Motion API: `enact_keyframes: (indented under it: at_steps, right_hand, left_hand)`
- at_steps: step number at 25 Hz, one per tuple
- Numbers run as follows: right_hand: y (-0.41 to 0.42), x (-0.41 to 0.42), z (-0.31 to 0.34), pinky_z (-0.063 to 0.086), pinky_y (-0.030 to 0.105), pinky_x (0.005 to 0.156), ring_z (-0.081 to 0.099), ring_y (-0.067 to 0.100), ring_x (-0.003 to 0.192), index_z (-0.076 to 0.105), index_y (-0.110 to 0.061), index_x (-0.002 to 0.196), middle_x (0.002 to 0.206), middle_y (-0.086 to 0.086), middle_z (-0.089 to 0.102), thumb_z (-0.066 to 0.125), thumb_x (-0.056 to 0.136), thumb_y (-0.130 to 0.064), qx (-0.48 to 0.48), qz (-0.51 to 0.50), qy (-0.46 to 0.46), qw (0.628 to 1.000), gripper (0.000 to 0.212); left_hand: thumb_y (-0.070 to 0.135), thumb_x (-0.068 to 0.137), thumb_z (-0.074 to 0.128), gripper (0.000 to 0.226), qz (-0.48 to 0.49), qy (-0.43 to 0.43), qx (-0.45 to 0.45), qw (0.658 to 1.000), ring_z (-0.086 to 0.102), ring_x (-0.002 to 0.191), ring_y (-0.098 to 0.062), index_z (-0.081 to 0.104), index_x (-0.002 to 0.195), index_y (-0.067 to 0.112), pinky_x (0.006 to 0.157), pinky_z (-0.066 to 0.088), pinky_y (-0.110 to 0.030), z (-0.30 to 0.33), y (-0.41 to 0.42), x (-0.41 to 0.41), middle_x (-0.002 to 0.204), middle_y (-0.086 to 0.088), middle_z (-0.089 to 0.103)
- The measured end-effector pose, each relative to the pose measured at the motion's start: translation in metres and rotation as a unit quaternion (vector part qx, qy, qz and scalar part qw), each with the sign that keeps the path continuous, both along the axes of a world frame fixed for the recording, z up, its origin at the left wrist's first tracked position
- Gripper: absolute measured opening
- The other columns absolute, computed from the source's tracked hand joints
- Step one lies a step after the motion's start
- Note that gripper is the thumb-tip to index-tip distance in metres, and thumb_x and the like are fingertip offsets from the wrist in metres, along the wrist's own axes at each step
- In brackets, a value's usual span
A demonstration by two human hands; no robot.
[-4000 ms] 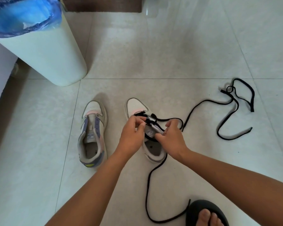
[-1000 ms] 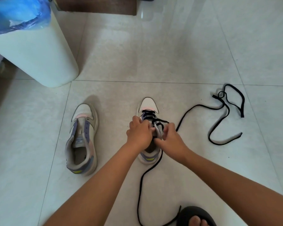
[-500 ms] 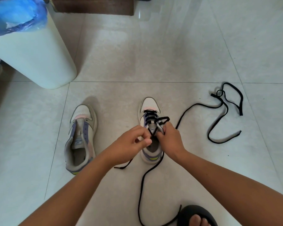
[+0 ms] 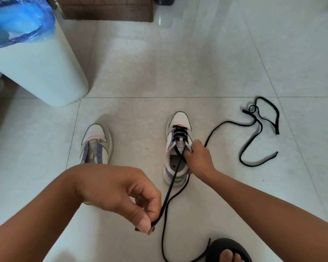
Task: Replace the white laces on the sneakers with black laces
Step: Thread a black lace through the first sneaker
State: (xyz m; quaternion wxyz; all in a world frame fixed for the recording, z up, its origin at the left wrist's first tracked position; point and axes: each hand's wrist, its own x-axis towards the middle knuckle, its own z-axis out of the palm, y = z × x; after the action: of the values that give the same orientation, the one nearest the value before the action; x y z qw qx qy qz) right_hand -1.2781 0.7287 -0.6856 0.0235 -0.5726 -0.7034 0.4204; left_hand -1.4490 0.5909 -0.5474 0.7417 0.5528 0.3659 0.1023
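Note:
Two white-and-purple sneakers stand on the tiled floor. The right sneaker (image 4: 175, 146) has a black lace (image 4: 170, 184) threaded through its front eyelets. My right hand (image 4: 198, 159) grips the sneaker's right side by the tongue. My left hand (image 4: 119, 195), raised toward me, pinches one end of that lace and holds it taut from the eyelets. The lace's other end trails on the floor toward me. The left sneaker (image 4: 96, 144) has no lace and is partly hidden behind my left arm. A second black lace (image 4: 254, 133) lies loose to the right.
A white bin (image 4: 36, 72) with a blue liner stands at the back left. Dark wooden furniture (image 4: 106, 8) sits at the top edge. My foot in a black slipper (image 4: 227, 250) is at the bottom right, touching the trailing lace.
My left hand has drawn the lace end back toward me, pulling it tight through the eyelets. My right hand stays on the right sneaker.

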Motion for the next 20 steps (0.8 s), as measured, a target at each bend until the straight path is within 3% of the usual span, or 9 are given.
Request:
enact_keyframes:
  at_steps: [2,4,6,9,11,14,17,19,20]
  right_hand:
    - [-0.001,0.000,0.001,0.053,0.053,0.067,0.060,0.037,0.074,0.037,-0.010,0.084,0.075,0.004,0.048,0.047,0.090,-0.017,-0.004,0.000,0.006,1.000,0.014]
    - [-0.001,0.000,0.002,0.053,0.053,0.067,0.060,0.037,0.073,0.035,-0.011,0.083,0.074,0.004,0.048,0.048,0.091,-0.018,-0.010,0.004,0.010,1.000,0.016]
    - [0.000,0.001,0.004,0.052,0.049,0.067,0.058,0.034,0.072,0.034,-0.012,0.083,0.073,0.004,0.048,0.050,0.091,-0.020,-0.011,0.010,0.014,1.000,0.019]
    - [-0.006,0.011,0.012,0.040,0.034,0.059,0.049,0.021,0.066,0.038,-0.015,0.087,0.075,0.001,0.048,0.050,0.093,-0.028,0.034,0.050,-0.008,0.998,0.019]
    - [-0.016,0.021,0.017,0.039,0.029,0.062,0.049,0.017,0.074,0.047,-0.015,0.092,0.087,0.000,0.049,0.050,0.094,-0.033,0.097,0.105,-0.044,0.989,0.018]
    - [-0.025,0.025,0.016,0.043,0.030,0.078,0.049,0.021,0.096,0.057,-0.013,0.103,0.105,0.004,0.048,0.049,0.095,-0.037,0.160,0.192,-0.120,0.961,0.027]
    - [-0.020,0.014,0.018,0.041,0.032,0.084,0.046,0.024,0.108,0.053,-0.013,0.118,0.116,0.006,0.046,0.047,0.095,-0.037,0.173,0.232,-0.173,0.941,0.034]
    - [-0.016,0.007,0.019,0.039,0.032,0.084,0.043,0.025,0.110,0.052,-0.013,0.119,0.119,0.007,0.044,0.046,0.095,-0.038,0.181,0.255,-0.203,0.928,0.035]
    - [-0.014,0.004,0.019,0.039,0.032,0.085,0.042,0.025,0.110,0.054,-0.013,0.116,0.119,0.008,0.043,0.046,0.095,-0.039,0.164,0.247,-0.203,0.933,0.034]
  left_hand:
    - [0.015,0.085,0.067,0.008,-0.038,0.032,-0.005,0.999,0.057,0.078,-0.015,0.064,0.086,0.008,0.077,0.046,-0.031,-0.003,0.001,0.010,0.083,-0.016,0.065]
    - [0.014,0.085,0.068,0.008,-0.072,0.066,-0.042,0.994,0.057,0.076,-0.009,0.064,0.089,0.007,0.077,0.046,-0.027,-0.008,0.001,0.019,0.078,-0.004,0.065]
    - [0.020,0.085,0.069,0.007,-0.080,0.132,-0.086,0.984,0.056,0.070,0.001,0.066,0.087,0.014,0.071,0.043,-0.014,-0.014,0.000,0.022,0.075,0.010,0.063]
    - [0.032,0.085,0.065,0.011,-0.100,0.332,-0.080,0.934,0.051,0.056,0.006,0.063,0.081,0.023,0.051,0.037,-0.008,-0.032,-0.003,0.018,0.071,0.014,0.062]
    - [0.032,0.085,0.063,0.015,-0.119,0.429,-0.075,0.892,0.052,0.058,0.002,0.061,0.075,0.020,0.054,0.038,-0.014,-0.042,-0.005,0.011,0.074,0.009,0.068]
    - [0.029,0.086,0.063,0.020,-0.085,0.417,-0.147,0.893,0.062,0.065,-0.002,0.056,0.069,0.021,0.062,0.042,-0.016,-0.046,-0.003,-0.005,0.073,0.006,0.071]
    - [0.025,0.089,0.055,0.018,0.044,0.453,-0.096,0.885,0.055,0.053,0.002,0.053,0.072,0.020,0.056,0.040,-0.014,-0.046,0.002,-0.025,0.065,0.004,0.068]
    - [0.015,0.093,0.046,0.019,0.270,0.399,-0.064,0.874,0.058,0.053,-0.007,0.050,0.075,0.011,0.060,0.044,-0.020,-0.049,0.007,-0.041,0.060,-0.005,0.067]
    - [0.011,0.094,0.042,0.022,0.398,0.336,-0.059,0.852,0.060,0.052,-0.013,0.048,0.073,0.007,0.063,0.046,-0.023,-0.049,0.009,-0.050,0.057,-0.009,0.063]
